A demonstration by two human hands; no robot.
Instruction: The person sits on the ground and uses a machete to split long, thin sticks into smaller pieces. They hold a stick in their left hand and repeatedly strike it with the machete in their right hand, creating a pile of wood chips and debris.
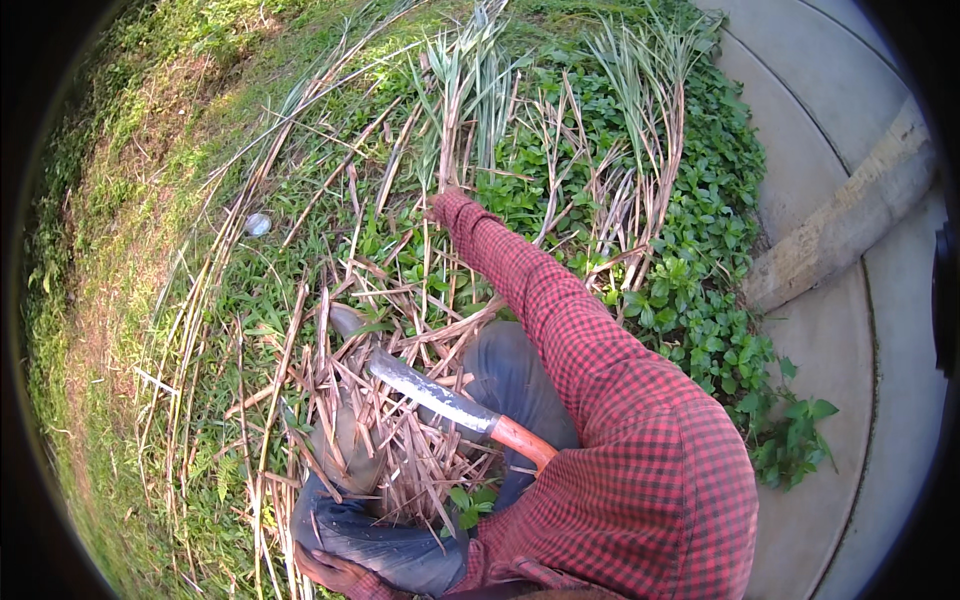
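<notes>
My right arm reaches far forward, and my right hand, mostly hidden by its cuff, is closed at the lower end of a bundle of leafy stalks. My left hand lies flat on my left thigh at the lower left, holding nothing. Across my lap rests a machete with an orange handle; the handle's end disappears under my sleeve, and neither hand is on it. Cut dry stalk pieces are heaped between my legs, and a boot shows beside them.
Long dry stalks lie along the left on grass. Another leafy bundle lies on low green plants at the far right. A small whitish round object sits in the grass. Concrete paving with a wooden beam borders the right.
</notes>
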